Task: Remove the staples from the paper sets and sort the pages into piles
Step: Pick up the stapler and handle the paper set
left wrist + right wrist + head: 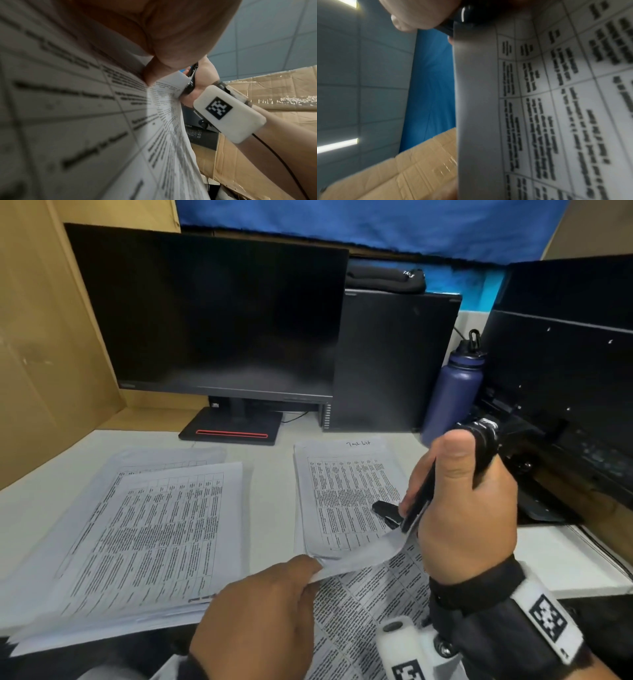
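A stapled paper set [370, 587] printed with tables is held up over the desk's near edge. My left hand [313, 568] pinches its upper edge between thumb and fingers; the left wrist view shows the thumb [154, 73] on the sheet [85, 108]. My right hand [455, 494] grips a black staple remover [419, 501], whose lower end meets the set's raised corner. In the right wrist view, the tool [465, 12] sits at the top of the page [556, 108]. I cannot see the staple. One pile of pages [147, 535] lies left, another [342, 491] lies centre right.
A small black object [387, 513] lies on the centre-right pile beside my right hand. A dark monitor [212, 320], a black computer case [390, 361] and a blue bottle [455, 392] stand behind. Black equipment [565, 405] fills the right; cardboard [44, 337] walls the left.
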`<action>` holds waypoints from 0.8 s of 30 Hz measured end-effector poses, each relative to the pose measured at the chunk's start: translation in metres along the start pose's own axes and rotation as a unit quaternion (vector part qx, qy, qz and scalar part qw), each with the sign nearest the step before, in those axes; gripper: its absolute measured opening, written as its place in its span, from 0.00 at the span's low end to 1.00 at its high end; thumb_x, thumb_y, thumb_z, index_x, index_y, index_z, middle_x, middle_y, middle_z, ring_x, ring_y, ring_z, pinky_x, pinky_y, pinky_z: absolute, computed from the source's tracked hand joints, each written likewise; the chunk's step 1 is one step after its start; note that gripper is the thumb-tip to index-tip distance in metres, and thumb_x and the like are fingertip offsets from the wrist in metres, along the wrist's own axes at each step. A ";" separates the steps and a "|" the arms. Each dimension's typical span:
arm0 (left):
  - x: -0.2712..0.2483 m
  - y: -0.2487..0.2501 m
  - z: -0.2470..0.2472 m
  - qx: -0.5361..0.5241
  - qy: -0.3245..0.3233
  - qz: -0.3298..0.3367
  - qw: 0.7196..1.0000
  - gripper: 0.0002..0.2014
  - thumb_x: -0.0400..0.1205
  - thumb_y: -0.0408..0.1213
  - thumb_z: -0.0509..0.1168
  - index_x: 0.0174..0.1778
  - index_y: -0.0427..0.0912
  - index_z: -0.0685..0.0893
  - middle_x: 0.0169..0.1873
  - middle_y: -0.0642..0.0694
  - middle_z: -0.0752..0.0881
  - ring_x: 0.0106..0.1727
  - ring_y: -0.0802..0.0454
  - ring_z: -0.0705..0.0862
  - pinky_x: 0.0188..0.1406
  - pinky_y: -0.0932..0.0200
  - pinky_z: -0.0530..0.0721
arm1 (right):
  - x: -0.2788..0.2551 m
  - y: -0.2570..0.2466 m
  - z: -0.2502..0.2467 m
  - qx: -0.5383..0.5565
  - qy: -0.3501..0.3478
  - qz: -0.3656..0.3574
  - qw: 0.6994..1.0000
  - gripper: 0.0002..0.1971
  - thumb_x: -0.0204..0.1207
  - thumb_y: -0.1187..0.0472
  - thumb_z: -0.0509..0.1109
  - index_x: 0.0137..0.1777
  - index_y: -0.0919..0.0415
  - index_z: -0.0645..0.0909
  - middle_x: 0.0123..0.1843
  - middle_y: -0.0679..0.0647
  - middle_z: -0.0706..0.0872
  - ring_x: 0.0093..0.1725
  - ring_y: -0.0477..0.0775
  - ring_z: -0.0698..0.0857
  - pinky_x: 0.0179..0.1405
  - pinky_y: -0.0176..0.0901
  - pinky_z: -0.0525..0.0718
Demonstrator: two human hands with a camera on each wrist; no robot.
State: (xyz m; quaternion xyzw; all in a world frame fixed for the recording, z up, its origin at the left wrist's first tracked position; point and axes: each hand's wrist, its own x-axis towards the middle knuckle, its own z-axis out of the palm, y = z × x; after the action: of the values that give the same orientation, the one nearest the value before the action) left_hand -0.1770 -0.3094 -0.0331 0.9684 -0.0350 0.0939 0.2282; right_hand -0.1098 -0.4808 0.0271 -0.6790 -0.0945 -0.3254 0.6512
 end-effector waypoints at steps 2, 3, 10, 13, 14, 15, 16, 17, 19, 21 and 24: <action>-0.003 0.004 0.003 0.004 -0.017 -0.011 1.000 0.13 0.90 0.58 0.49 0.70 0.69 0.70 0.48 0.62 0.84 0.55 0.61 0.85 0.49 0.69 0.77 | 0.002 0.001 0.000 -0.003 -0.002 0.010 1.000 0.49 0.63 0.15 0.56 0.42 0.69 0.76 0.24 0.56 0.83 0.20 0.52 0.83 0.22 0.41 0.81; -0.004 0.006 0.005 0.005 -0.026 -0.015 1.000 0.12 0.90 0.58 0.49 0.68 0.68 0.68 0.43 0.61 0.82 0.53 0.60 0.85 0.50 0.67 0.78 | 0.005 0.001 0.000 0.008 -0.012 0.025 1.000 0.47 0.62 0.16 0.58 0.44 0.68 0.76 0.26 0.55 0.84 0.22 0.52 0.84 0.25 0.43 0.84; 0.020 -0.032 -0.019 -0.158 0.036 -0.100 0.982 0.04 0.88 0.49 0.62 0.54 0.63 0.81 0.37 0.56 0.91 0.42 0.57 0.90 0.51 0.49 0.88 | 0.066 0.021 -0.043 0.031 -0.053 0.131 0.990 0.05 0.76 0.60 0.76 0.46 0.61 0.84 0.35 0.61 0.85 0.34 0.64 0.87 0.38 0.60 0.82; 0.040 -0.052 -0.047 -0.332 0.065 -0.171 0.925 0.09 0.89 0.42 0.64 0.51 0.55 0.91 0.43 0.49 0.96 0.48 0.43 0.94 0.58 0.33 0.88 | 0.087 0.056 -0.063 -0.209 -0.170 0.147 0.952 0.09 0.71 0.63 0.80 0.41 0.63 0.82 0.31 0.59 0.87 0.30 0.59 0.87 0.30 0.47 0.80; 0.049 -0.056 -0.055 -0.385 0.059 -0.190 0.901 0.10 0.89 0.41 0.64 0.52 0.52 0.92 0.46 0.44 0.96 0.51 0.38 0.94 0.61 0.29 0.87 | 0.089 0.067 -0.064 -0.316 -0.220 0.142 0.912 0.12 0.69 0.60 0.82 0.39 0.61 0.81 0.31 0.57 0.88 0.31 0.57 0.87 0.30 0.44 0.80; 0.058 -0.058 -0.062 -0.427 0.058 -0.205 0.879 0.10 0.89 0.38 0.63 0.53 0.48 0.92 0.49 0.40 0.95 0.53 0.34 0.93 0.63 0.26 0.85 | 0.088 0.074 -0.062 -0.404 -0.263 0.140 0.865 0.14 0.67 0.55 0.83 0.39 0.59 0.80 0.33 0.55 0.87 0.33 0.56 0.88 0.31 0.43 0.80; 0.069 -0.060 -0.066 -0.459 0.057 -0.222 0.858 0.10 0.89 0.33 0.63 0.55 0.43 0.91 0.51 0.36 0.94 0.55 0.31 0.92 0.65 0.25 0.84 | 0.086 0.081 -0.058 -0.458 -0.299 0.145 0.824 0.16 0.65 0.51 0.83 0.40 0.56 0.79 0.35 0.52 0.87 0.36 0.54 0.88 0.33 0.43 0.81; 0.081 -0.060 -0.069 -0.478 0.054 -0.238 0.844 0.11 0.89 0.29 0.62 0.59 0.38 0.90 0.53 0.33 0.94 0.57 0.29 0.91 0.66 0.25 0.83 | 0.084 0.087 -0.055 -0.486 -0.326 0.154 0.796 0.18 0.64 0.47 0.83 0.42 0.53 0.79 0.37 0.49 0.86 0.37 0.51 0.87 0.34 0.41 0.83; 0.107 -0.057 -0.067 -0.485 0.029 -0.252 0.837 0.12 0.88 0.26 0.61 0.62 0.35 0.87 0.54 0.31 0.93 0.57 0.28 0.91 0.65 0.26 0.84 | 0.081 0.100 -0.047 -0.497 -0.352 0.171 0.775 0.21 0.61 0.42 0.82 0.47 0.50 0.79 0.41 0.45 0.86 0.38 0.46 0.87 0.37 0.40 0.86; 0.131 -0.054 -0.057 -0.455 0.016 -0.265 0.850 0.11 0.87 0.28 0.62 0.61 0.36 0.86 0.54 0.33 0.93 0.56 0.30 0.91 0.64 0.28 0.86 | 0.078 0.113 -0.037 -0.485 -0.379 0.172 0.769 0.19 0.64 0.43 0.81 0.48 0.49 0.79 0.43 0.45 0.87 0.41 0.46 0.87 0.39 0.39 0.86; 0.159 -0.053 -0.032 -0.375 0.009 -0.279 0.884 0.14 0.83 0.29 0.67 0.65 0.32 0.84 0.61 0.29 0.89 0.63 0.26 0.88 0.67 0.29 0.85 | 0.075 0.123 -0.025 -0.514 -0.420 0.139 0.735 0.09 0.76 0.55 0.72 0.49 0.53 0.75 0.54 0.54 0.87 0.53 0.57 0.86 0.48 0.39 0.79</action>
State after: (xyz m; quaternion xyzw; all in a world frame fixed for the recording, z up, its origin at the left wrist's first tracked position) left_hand -0.0207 -0.2514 0.0032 0.7798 0.2059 0.0147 0.5910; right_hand 0.0083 -0.5431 -0.0334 -0.9835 -0.0816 0.0879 0.1353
